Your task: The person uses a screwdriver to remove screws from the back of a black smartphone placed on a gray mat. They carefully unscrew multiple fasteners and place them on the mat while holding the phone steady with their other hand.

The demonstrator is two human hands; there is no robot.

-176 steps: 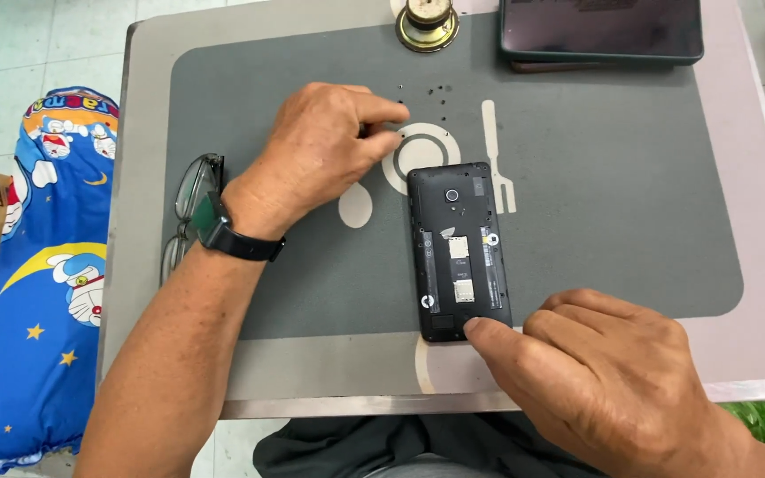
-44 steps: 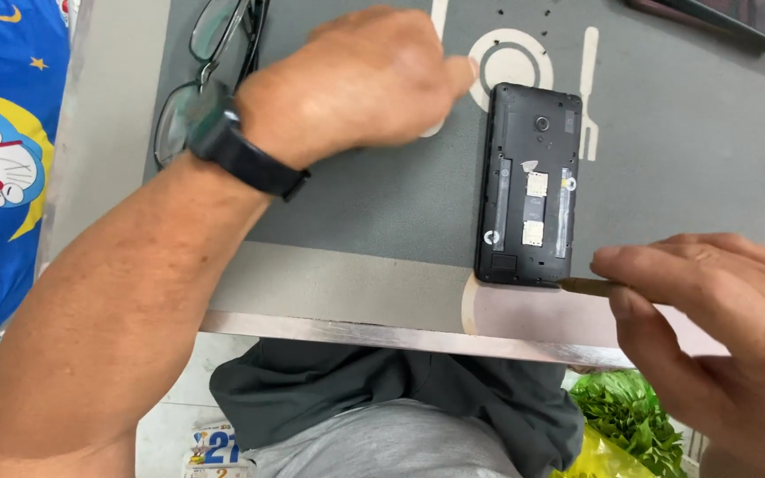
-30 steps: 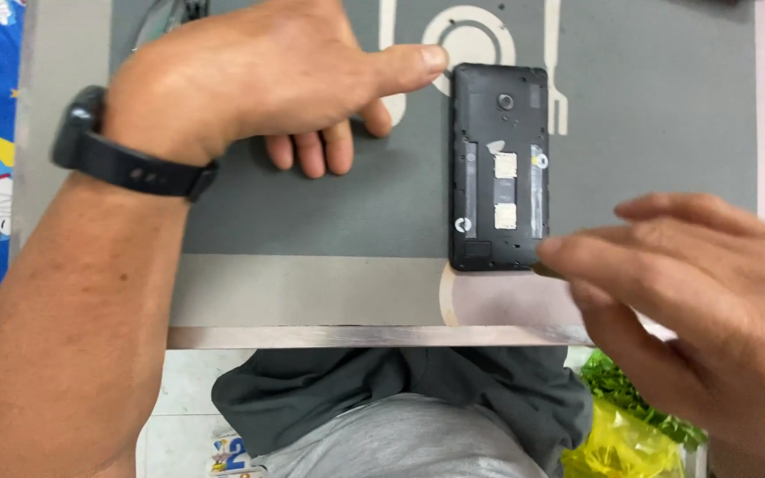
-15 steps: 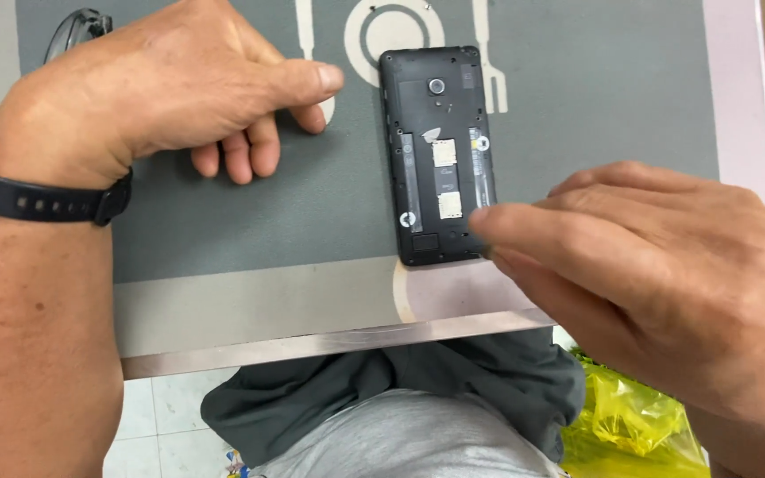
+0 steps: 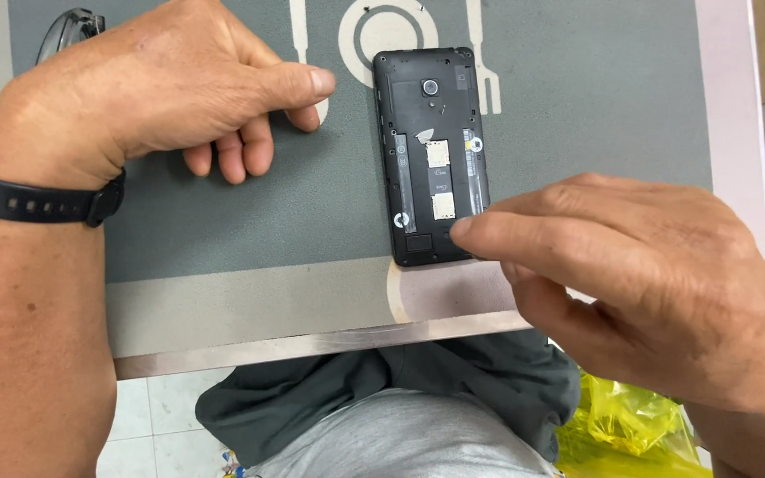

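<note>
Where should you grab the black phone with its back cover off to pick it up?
Probably by its two long edges, near the middle, coming straight down from above. The black opened phone lies flat on the grey mat, so only its thin straight sides offer a pinch. The right hand covers its lower right corner; the left hand rests beside it, apart.

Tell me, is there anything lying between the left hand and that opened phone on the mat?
No: in the head view only bare grey mat separates the left hand from the phone.
</note>
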